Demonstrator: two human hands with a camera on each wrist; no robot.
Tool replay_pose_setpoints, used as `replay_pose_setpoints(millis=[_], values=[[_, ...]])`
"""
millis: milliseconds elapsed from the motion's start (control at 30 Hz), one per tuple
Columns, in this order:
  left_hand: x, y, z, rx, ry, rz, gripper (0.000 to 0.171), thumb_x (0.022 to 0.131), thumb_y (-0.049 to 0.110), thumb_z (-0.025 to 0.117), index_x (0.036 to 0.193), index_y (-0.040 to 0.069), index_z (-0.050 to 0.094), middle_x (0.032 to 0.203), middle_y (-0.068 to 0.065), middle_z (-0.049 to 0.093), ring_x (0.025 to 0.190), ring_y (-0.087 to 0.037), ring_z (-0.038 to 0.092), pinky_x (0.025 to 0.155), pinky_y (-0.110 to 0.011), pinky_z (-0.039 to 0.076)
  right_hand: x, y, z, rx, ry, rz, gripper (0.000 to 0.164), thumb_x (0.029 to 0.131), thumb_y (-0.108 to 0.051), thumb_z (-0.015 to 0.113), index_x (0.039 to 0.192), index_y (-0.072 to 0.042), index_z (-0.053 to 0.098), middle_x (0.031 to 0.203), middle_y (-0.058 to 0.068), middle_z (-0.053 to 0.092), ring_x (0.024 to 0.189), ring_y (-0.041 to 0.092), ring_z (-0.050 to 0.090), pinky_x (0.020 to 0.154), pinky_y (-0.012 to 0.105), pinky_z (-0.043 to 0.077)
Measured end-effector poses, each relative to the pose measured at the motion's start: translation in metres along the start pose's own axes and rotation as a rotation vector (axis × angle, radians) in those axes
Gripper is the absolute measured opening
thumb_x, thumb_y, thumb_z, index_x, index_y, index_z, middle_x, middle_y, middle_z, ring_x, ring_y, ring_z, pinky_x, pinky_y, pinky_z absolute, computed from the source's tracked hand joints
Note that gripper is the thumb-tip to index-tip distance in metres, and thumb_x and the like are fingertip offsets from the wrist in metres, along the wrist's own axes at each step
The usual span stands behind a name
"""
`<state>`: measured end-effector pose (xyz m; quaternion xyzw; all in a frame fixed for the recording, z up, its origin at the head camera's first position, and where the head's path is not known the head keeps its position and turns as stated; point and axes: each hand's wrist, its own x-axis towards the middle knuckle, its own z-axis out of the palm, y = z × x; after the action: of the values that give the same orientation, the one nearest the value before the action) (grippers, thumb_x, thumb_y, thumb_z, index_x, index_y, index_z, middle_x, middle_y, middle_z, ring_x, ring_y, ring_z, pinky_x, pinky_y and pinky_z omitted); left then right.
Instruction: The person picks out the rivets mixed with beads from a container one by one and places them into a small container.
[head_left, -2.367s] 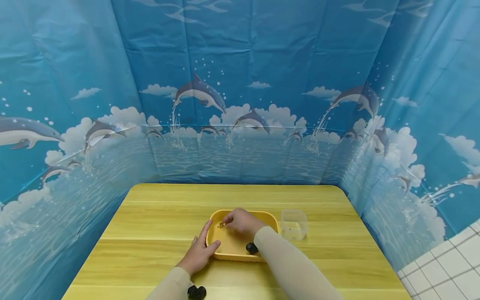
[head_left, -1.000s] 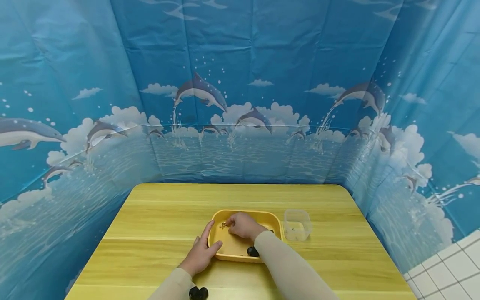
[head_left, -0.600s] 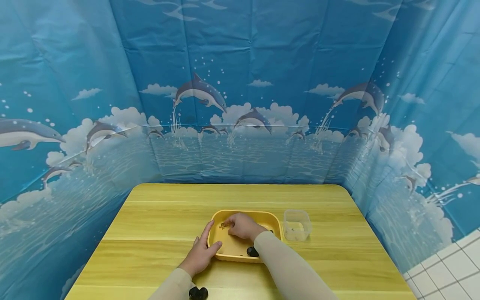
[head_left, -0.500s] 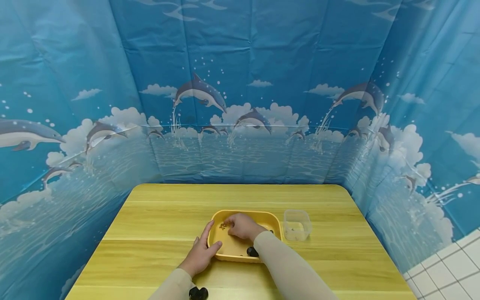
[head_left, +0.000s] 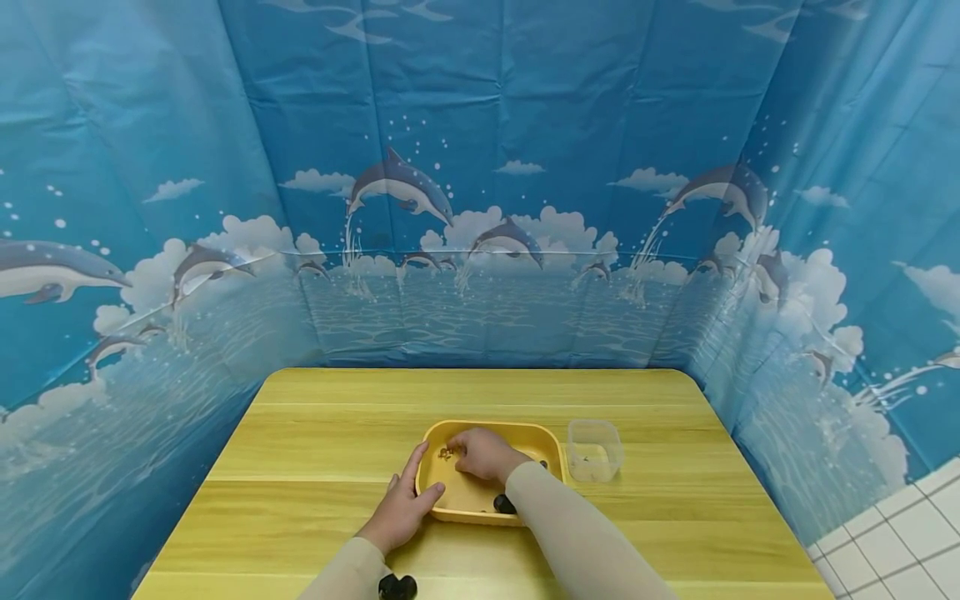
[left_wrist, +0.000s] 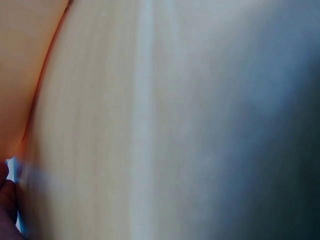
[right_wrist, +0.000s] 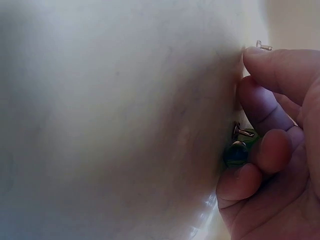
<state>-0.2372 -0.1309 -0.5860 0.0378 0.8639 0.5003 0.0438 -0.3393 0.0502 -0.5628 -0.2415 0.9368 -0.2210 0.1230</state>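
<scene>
A yellow tray (head_left: 551, 446) lies on the table. My left hand (head_left: 397, 508) holds its left side, the thumb inside the rim and the fingers along the outside. Inside the tray, my right hand (head_left: 483, 454) reaches to small gold-coloured pins (head_left: 445, 454) near the far left. In the right wrist view, one flat-headed pin (right_wrist: 242, 132) stands beside the fingertips, another pin (right_wrist: 264, 46) shows past the uppermost digit, and green glass marbles (right_wrist: 236, 154) sit by the curled fingers. Whether the right fingers pinch anything is hidden. Blur fills most of the left wrist view.
Right of the tray stands a clear plastic box (head_left: 595, 450) with a few tiny pieces in it. Dark round bits (head_left: 543, 464) lie in the tray by the right sleeve. The wooden table (head_left: 322, 433) backs onto a dolphin-print curtain (head_left: 480, 317).
Compared with the oldest frame, the right hand is slightly nearer the person, still by the pins, which have shifted a little. The left hand keeps its hold. The whole view has turned slightly.
</scene>
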Motion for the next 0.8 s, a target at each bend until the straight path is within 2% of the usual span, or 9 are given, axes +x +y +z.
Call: replay_pose_setpoints(millis=[233, 400, 633, 800], values=[[0.0007, 0.0002, 0.0007, 0.010, 0.000, -0.007, 0.068, 0.089, 0.050, 0.054, 0.143, 0.050, 0.012, 0.143, -0.006, 0.043, 0.138, -0.050, 0.004, 0.106, -0.069, 0.005, 0.0011, 0.0005, 0.0013, -0.006, 0.009, 0.009, 0.037, 0.081, -0.024, 0.069, 0.118, -0.024, 0.064, 0.087, -0.013, 0.062, 0.067, 0.008, 0.050, 0.063, 0.024, 0.042], [0.0008, 0.0007, 0.0006, 0.009, -0.002, -0.011, 0.068, 0.089, 0.050, 0.054, 0.143, 0.050, 0.013, 0.144, -0.006, 0.041, 0.137, -0.051, 0.003, 0.105, -0.070, 0.007, -0.0003, -0.0002, 0.0006, 0.007, 0.006, 0.019, 0.035, 0.081, -0.024, 0.070, 0.116, -0.023, 0.066, 0.078, -0.013, 0.058, 0.065, 0.008, 0.049, 0.061, 0.024, 0.041], [0.0018, -0.0013, 0.0012, 0.015, 0.001, -0.018, 0.069, 0.089, 0.051, 0.054, 0.143, 0.050, 0.012, 0.143, -0.006, 0.043, 0.137, -0.051, 0.002, 0.104, -0.071, 0.007, -0.0021, 0.0012, 0.0011, 0.090, 0.009, 0.027, 0.029, 0.079, -0.024, 0.072, 0.108, -0.026, 0.066, 0.074, -0.010, 0.057, 0.064, 0.009, 0.050, 0.059, 0.024, 0.042], [0.0015, -0.0016, 0.0011, 0.016, 0.004, -0.014, 0.069, 0.089, 0.051, 0.054, 0.143, 0.050, 0.013, 0.143, -0.007, 0.042, 0.137, -0.052, 0.003, 0.104, -0.071, 0.008, -0.0029, 0.0016, 0.0008, 0.142, -0.001, 0.008, 0.023, 0.080, -0.024, 0.072, 0.102, -0.030, 0.068, 0.077, -0.013, 0.058, 0.067, 0.008, 0.051, 0.061, 0.024, 0.043]])
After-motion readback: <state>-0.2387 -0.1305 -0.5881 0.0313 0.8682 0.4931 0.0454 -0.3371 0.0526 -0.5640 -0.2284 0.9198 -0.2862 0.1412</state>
